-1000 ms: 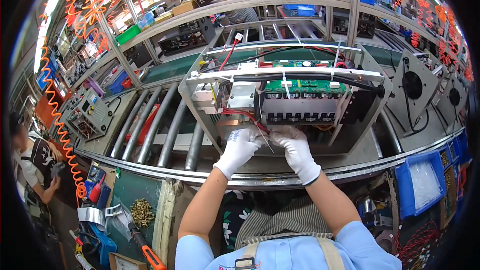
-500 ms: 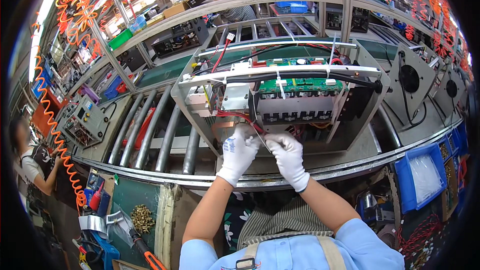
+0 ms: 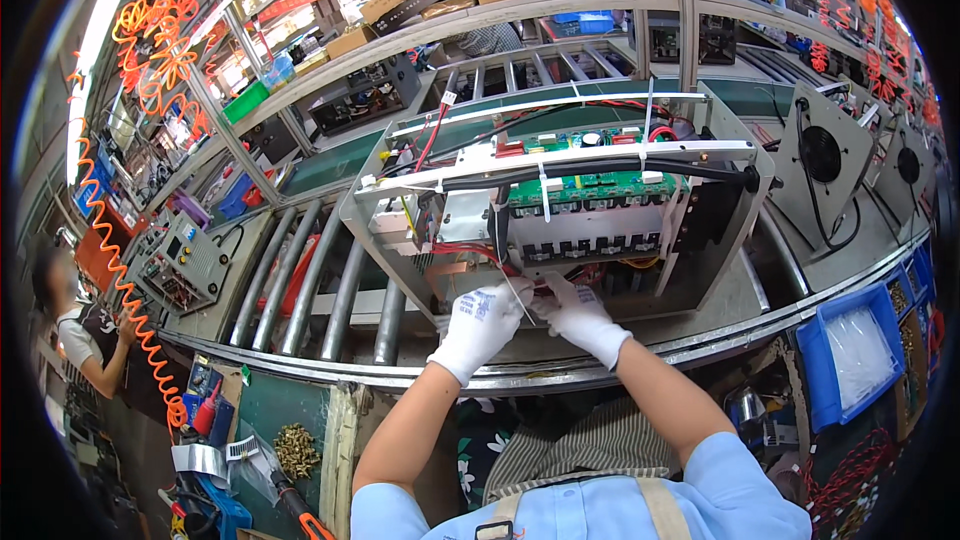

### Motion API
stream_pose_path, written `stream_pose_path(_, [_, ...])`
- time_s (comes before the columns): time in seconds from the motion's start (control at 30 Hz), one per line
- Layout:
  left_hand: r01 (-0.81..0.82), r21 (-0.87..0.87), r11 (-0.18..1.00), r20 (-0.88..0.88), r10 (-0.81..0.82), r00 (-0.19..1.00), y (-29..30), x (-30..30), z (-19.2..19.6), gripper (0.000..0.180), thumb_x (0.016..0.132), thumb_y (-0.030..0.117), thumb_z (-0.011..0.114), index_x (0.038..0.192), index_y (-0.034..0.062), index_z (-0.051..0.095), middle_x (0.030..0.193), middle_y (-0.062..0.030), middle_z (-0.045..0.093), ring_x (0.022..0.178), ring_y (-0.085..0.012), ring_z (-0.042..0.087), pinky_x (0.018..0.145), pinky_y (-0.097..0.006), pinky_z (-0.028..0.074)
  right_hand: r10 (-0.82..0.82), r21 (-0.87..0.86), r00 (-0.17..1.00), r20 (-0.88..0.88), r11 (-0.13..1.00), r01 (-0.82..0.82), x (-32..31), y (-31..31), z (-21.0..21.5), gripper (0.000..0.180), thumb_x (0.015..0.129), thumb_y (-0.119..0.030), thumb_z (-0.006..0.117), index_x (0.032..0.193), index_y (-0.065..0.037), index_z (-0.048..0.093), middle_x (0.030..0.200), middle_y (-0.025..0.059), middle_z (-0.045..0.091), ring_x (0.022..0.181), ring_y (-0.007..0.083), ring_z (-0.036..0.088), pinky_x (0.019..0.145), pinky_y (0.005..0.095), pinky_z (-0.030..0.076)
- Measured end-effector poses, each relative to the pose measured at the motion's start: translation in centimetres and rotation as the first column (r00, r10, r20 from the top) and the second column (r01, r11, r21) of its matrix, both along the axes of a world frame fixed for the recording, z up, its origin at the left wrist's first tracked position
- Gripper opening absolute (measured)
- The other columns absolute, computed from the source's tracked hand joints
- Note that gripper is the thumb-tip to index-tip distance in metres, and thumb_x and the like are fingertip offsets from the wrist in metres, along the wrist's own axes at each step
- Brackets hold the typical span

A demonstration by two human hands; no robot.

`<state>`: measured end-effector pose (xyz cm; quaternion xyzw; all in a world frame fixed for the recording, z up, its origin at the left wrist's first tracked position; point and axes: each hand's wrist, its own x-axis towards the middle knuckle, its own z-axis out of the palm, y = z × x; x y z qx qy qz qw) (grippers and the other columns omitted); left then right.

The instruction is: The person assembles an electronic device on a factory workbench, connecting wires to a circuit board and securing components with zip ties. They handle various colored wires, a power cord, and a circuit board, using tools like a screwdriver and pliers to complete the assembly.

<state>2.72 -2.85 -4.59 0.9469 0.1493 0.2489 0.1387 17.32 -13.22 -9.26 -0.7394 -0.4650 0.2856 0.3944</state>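
An open welding-machine-like metal chassis (image 3: 715,270) lies in front of me, with a green circuit board (image 3: 590,185) and rows of black components inside. Red wires (image 3: 462,249) run down to its lower front edge. There my white-gloved left hand (image 3: 478,325) pinches a thin white cable tie (image 3: 517,294), which slants between my hands. My right hand (image 3: 582,318), gloved too, is closed at the same spot from the right, its fingertips against the tie and the wires. The exact grip of the fingertips is partly hidden.
The chassis rests on a roller conveyor (image 3: 345,290). Grey fan panels (image 3: 822,155) stand to the right, near a blue bin (image 3: 850,355) of clear bags. Brass fittings (image 3: 296,451) lie at lower left. A finished-looking unit (image 3: 185,255) and another person (image 3: 90,340) are at left.
Both hands have shifted slightly downward and stay close together. The cable tie's visible length above my fingers is shorter, and its lower end now shows between my hands.
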Motion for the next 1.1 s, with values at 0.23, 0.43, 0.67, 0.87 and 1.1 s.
stream_pose_path(0.23, [-0.116, -0.211, 0.971, 0.017, 0.123, 0.992, -0.4, 0.0, -1.0, 0.016, 0.082, 0.02, 0.059, 0.079, 0.0046, 0.061, 0.075, -0.0183, 0.064, 0.073, -0.038, 0.063, 0.064, -0.047, 0.048, -0.14, 0.114, 0.838, 0.528, 0.989, 0.093, 2.3, -2.2, 1.1, 0.035, 0.092, -0.042, 0.054, 0.109, -0.012, 0.059, 0.097, 0.017, 0.067, 0.091, 0.0377, 0.064, 0.08, 0.0495, 0.049])
stream_pose_path(0.43, [-0.173, -0.377, 0.91, 0.087, 0.221, 0.971, 0.4, -1.5, -3.0, 0.017, 0.084, 0.018, 0.057, 0.09, 0.0043, 0.063, 0.079, -0.0189, 0.065, 0.072, -0.0369, 0.064, 0.065, -0.045, 0.051, -0.127, 0.078, 0.828, 0.547, 0.992, 0.101, 1.4, -2.2, 1.7, 0.033, 0.092, -0.036, 0.055, 0.113, -0.011, 0.058, 0.097, 0.0151, 0.068, 0.089, 0.0375, 0.064, 0.076, 0.0482, 0.05])
stream_pose_path(0.67, [-0.309, -0.461, 0.832, 0.391, 0.503, 0.771, 4.4, -9.1, -1.4, 0.033, 0.089, 0.01, 0.064, 0.121, 0.0016, 0.058, 0.104, -0.0141, 0.068, 0.086, -0.017, 0.066, 0.074, -0.033, 0.052, -0.657, 0.907, 0.747, 0.099, 0.368, 0.204, 5.3, -14.8, 7.9, 0.042, 0.095, -0.009, 0.055, 0.135, 0.002, 0.045, 0.137, 0.0133, 0.049, 0.124, 0.0248, 0.05, 0.105, 0.0369, 0.038])
stream_pose_path(0.87, [-0.501, -0.215, 0.838, 0.085, 0.527, 0.846, 9.0, -9.6, 0.5, 0.044, 0.086, 0.041, 0.063, 0.115, 0.008, 0.064, 0.072, -0.0096, 0.066, 0.066, -0.0252, 0.064, 0.067, -0.037, 0.049, -0.789, 0.933, 0.585, 0.191, 0.331, 0.141, 9.7, -9.9, 11.1, 0.053, 0.096, -0.019, 0.061, 0.139, 0.004, 0.038, 0.137, 0.0143, 0.046, 0.129, 0.0231, 0.043, 0.111, 0.0363, 0.03])
stream_pose_path(1.1, [-0.191, -0.318, 0.929, 0.734, 0.368, 0.57, 8.9, -9.6, 10.9, 0.037, 0.091, 0.028, 0.066, 0.112, -0.002, 0.064, 0.096, -0.0074, 0.068, 0.084, -0.0127, 0.062, 0.074, -0.027, 0.05, -0.664, 0.728, 0.703, 0.257, 0.611, 0.311, 11.4, -12.8, 13.7, 0.044, 0.102, -0.024, 0.049, 0.135, 0.004, 0.046, 0.133, 0.013, 0.053, 0.125, 0.0191, 0.047, 0.108, 0.0326, 0.033])
